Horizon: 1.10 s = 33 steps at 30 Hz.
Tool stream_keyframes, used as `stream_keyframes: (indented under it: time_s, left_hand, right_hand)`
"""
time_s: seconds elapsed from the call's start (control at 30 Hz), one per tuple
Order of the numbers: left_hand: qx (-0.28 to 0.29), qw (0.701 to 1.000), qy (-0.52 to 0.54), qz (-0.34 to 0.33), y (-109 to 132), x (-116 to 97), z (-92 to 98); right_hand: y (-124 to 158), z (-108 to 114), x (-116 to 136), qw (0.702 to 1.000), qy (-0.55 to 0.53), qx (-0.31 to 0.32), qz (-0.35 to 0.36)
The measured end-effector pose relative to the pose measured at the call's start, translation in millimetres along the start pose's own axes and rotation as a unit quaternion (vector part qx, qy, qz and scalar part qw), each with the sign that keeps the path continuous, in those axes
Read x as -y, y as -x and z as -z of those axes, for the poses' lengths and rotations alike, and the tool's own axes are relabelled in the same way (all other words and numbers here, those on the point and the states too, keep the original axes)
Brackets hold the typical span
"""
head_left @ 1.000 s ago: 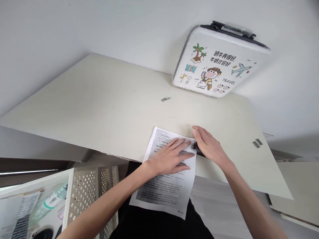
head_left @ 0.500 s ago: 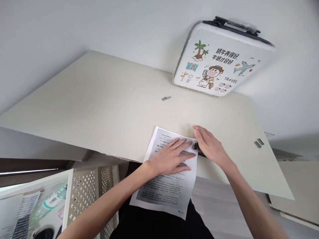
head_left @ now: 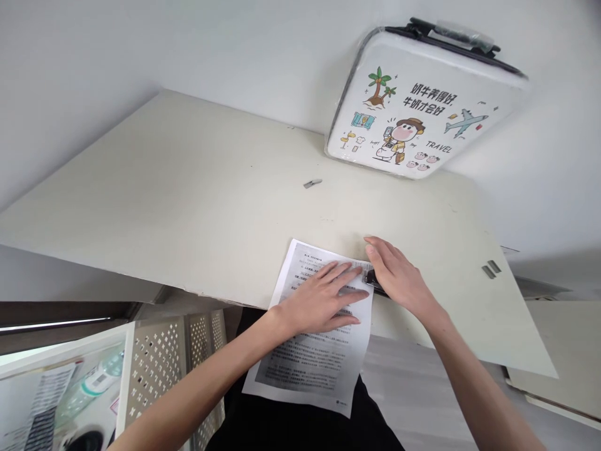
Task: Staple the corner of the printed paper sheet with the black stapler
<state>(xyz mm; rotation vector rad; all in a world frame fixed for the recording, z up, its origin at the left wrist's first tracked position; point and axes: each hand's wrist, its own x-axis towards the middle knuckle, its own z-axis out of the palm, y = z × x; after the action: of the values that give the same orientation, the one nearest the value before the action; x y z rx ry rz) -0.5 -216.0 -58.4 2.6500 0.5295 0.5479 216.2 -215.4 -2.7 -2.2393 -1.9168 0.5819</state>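
- Left hand (head_left: 322, 299), fingers spread, covers part of the white printed paper sheet (head_left: 305, 373).
- Right hand (head_left: 397, 274) hides most of a black, stapler-like tool (head_left: 370, 277); its grip I cannot tell.

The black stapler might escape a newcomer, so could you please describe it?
On the pale table, find the printed sheet beneath the left hand. At its upper right edge, the right hand partly covers the black stapler. Its dark, glossy end sets it apart from the whitish sheet.

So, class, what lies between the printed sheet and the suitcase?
In the head view, a small grey object lies on the table between the printed sheet and the suitcase.
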Motion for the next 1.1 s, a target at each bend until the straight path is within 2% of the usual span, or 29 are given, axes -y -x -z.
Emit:
stream_keyframes:
  time_s: [0.27, 0.5, 0.7, 0.93, 1.1]
  left_hand:
    - [0.001, 1.0, 0.003, 0.003, 0.1, 0.3, 0.1]
    - [-0.006, 1.0, -0.004, 0.008, -0.4, -1.3, 3.0]
    - [-0.008, 1.0, 0.002, 0.016, 0.8, -0.5, 1.6]
    - [-0.012, 1.0, 0.011, 0.017, 1.5, 2.0, -0.9]
    - [-0.006, 1.0, 0.006, 0.018, 2.0, 4.0, -0.8]
  right_hand:
    - [0.7, 0.0, 3.4, 1.0, 0.016, 0.004, -0.007]
    - [-1.4, -7.5, 1.7, 0.996, 0.076, -0.024, 0.027]
    - [-2.4, -11.4, 0.7, 0.993, 0.109, -0.026, 0.029]
    - [-6.0, -27.7, 4.2, 0.974, 0.193, -0.085, 0.082]
    - [-8.9, -27.4, 5.3, 0.978, 0.17, -0.081, 0.085]
